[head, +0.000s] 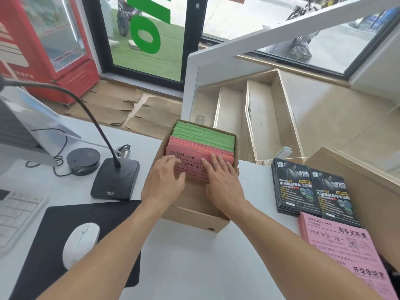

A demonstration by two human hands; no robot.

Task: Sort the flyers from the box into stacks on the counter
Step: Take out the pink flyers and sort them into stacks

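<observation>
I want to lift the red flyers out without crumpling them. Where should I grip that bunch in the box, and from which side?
Grip the salmon-red paper flyers by their upper edges, coming from above. They stand packed on edge in the brown cardboard box, green paper flyers behind them, so only the tops are free. Both hands, left and right, already rest on the front sheet; pinching a bunch front to back there probably works best.

Your left hand (pixel 163 180) and right hand (pixel 223 180) rest on red paper flyers (pixel 194 154) in the brown cardboard box (pixel 195 217); green paper flyers (pixel 204 135) stand just beyond your fingers.
</observation>
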